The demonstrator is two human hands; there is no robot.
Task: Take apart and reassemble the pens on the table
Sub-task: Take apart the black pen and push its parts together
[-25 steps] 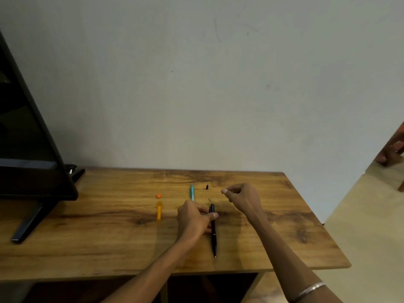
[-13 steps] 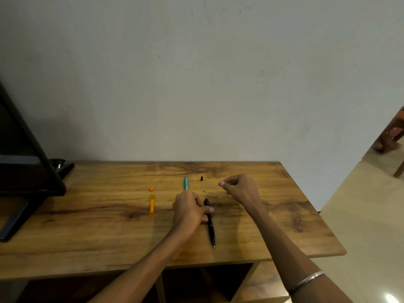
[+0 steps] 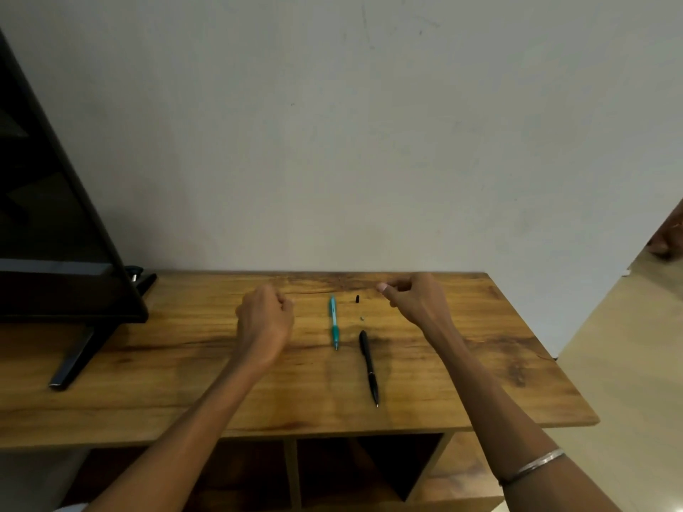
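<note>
The left hand (image 3: 264, 319) is curled with its back to the camera, so its fingers are hidden and whether they hold anything cannot be told. The right hand (image 3: 415, 299) pinches something too small to make out. Two tiny bits (image 3: 357, 299) beyond the black pen (image 3: 369, 365) are too small to identify. The screen (image 3: 55, 216) is cut off at the left edge.

The wooden table (image 3: 184, 382) stood against a wall. On it lay a teal pen (image 3: 334, 321) and, just beside, a black pen (image 3: 369, 365). Beyond them sat a small black cap (image 3: 357, 299) and a tiny grey piece (image 3: 362, 319). A monitor stand (image 3: 75, 358) rested at the left.
</note>
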